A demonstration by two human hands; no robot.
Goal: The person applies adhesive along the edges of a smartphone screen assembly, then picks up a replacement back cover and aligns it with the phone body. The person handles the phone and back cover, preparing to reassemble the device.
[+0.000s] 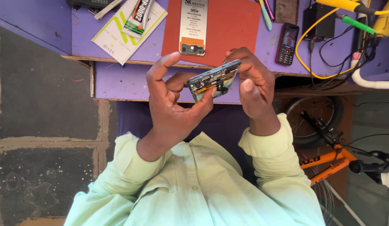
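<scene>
A flat purple table (131, 79) is seen above, with a smooth red mat (232, 29) laid on it. Held in the air between both hands is an opened phone (214, 79), its circuitry bared. It is clamped by the left hand (173, 104) and right hand (253, 86).

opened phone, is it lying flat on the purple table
No, the opened phone is held up off the purple table, gripped between the left hand and the right hand.
</scene>
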